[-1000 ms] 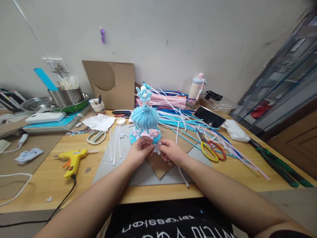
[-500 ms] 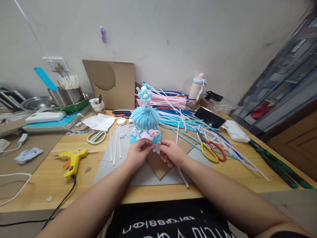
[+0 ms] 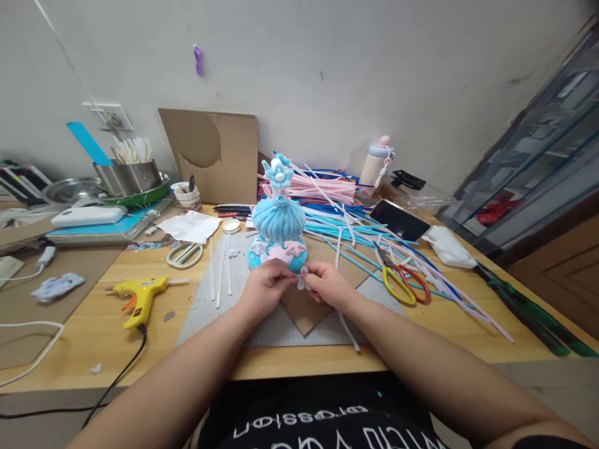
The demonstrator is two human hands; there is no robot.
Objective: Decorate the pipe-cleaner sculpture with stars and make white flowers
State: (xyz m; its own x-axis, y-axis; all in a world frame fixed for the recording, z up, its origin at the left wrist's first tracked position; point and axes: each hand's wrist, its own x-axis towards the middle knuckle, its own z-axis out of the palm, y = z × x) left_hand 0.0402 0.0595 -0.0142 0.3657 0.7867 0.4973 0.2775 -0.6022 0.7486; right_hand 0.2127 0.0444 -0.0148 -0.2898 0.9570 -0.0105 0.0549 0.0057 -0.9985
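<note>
Between my two hands is a small white looped pipe-cleaner piece [image 3: 302, 279], flower-like in outline. My left hand [image 3: 271, 282] is closed in a pinch at its left side. From the right, the thumb and fingers of my right hand [image 3: 326, 285] pinch the same piece. Just behind them stands a blue fuzzy pipe-cleaner ornament [image 3: 278, 219], with a pleated round body, a blue flower on top and a pink and blue base. A brown cardboard piece [image 3: 305, 315] lies below my hands on a grey mat [image 3: 206, 324].
A yellow glue gun [image 3: 140, 298] and scissors with pale handles [image 3: 185, 255] lie at left. Red-and-yellow-handled scissors [image 3: 403, 284] rest at right beside pipe cleaners [image 3: 327, 190]. A phone [image 3: 397, 219], a bottle [image 3: 375, 162] and green-black cutters [image 3: 524, 308] are farther right.
My fingers have shifted slightly on the white looped piece, and the right-hand fingers are more curled in. The view has moved a little; the ornament stays in place.
</note>
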